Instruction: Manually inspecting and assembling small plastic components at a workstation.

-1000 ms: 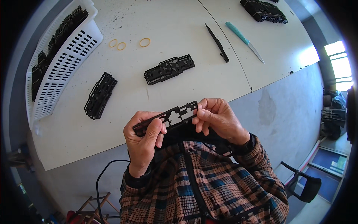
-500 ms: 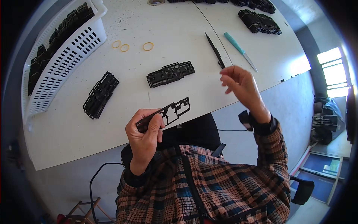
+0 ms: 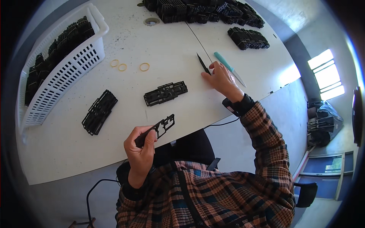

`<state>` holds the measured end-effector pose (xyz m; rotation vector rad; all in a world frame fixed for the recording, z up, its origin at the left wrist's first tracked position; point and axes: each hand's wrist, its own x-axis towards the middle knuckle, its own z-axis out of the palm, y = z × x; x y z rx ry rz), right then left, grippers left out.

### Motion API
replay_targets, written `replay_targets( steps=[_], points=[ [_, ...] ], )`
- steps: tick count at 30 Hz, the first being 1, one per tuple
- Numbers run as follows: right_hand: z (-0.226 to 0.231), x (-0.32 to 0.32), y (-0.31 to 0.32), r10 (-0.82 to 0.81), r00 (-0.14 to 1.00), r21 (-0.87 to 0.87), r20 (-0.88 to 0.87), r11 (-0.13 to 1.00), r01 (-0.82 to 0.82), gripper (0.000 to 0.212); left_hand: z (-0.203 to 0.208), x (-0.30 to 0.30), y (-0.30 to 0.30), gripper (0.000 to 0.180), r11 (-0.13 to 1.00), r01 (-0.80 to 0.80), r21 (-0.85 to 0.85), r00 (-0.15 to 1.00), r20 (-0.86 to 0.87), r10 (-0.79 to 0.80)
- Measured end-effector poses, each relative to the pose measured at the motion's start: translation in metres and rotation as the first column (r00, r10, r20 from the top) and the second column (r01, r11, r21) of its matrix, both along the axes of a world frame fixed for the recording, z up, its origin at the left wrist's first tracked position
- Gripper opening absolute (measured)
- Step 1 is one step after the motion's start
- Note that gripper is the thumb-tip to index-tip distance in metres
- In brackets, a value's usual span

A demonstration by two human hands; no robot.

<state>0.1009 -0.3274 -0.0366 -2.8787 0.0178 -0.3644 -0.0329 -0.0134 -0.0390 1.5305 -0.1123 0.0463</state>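
Note:
My left hand (image 3: 139,150), near the table's front edge, is closed on a flat black plastic frame (image 3: 163,127) with cut-out openings. Its thumb presses on top and the openwork end sticks out to the right. My right hand (image 3: 224,81) is at the slim black pointed tool (image 3: 202,62) lying on the table. Thumb and fingers curl around the tool's near end, which they cover. Just right of that hand lies a knife (image 3: 224,62) with a turquoise handle. Two more black plastic pieces lie on the table, one in the middle (image 3: 166,93), the other farther left (image 3: 99,112).
A white slotted basket (image 3: 62,81) full of black parts stands at the left. Several yellow rubber bands (image 3: 144,67) lie beyond the pieces. A tape roll (image 3: 151,21) and stacked black parts (image 3: 205,13) are at the far side, with another bundle (image 3: 249,38) at right.
My right hand has come down from above the table onto the pointed tool. My left hand keeps hold of the frame. The view has tilted, showing more of the far stacks.

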Motion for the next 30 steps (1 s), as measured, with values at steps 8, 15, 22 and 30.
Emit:
replay_targets(
  steps=[8,15,22,30],
  points=[
    [0.006,-0.003,-0.013,0.124,0.985,0.196,-0.123,0.976,-0.099,0.028,0.000,0.003,-0.003,0.014,0.999,-0.025,0.038,1.000,0.009,0.025],
    [0.036,-0.077,0.024,0.134,0.991,0.494,-0.012,0.862,-0.111,0.029,-0.008,0.006,-0.012,0.015,0.999,-0.043,0.029,0.999,0.025,0.042],
    [0.045,-0.135,0.039,0.444,0.896,0.442,0.025,0.799,-0.408,0.046,0.000,0.002,-0.016,0.010,0.992,-0.060,0.115,0.998,0.002,0.060],
    [0.048,-0.157,0.066,0.448,0.846,0.436,-0.287,0.848,-0.301,0.045,-0.012,0.001,-0.024,0.011,0.969,-0.129,0.210,0.973,0.214,0.083]
  ],
)
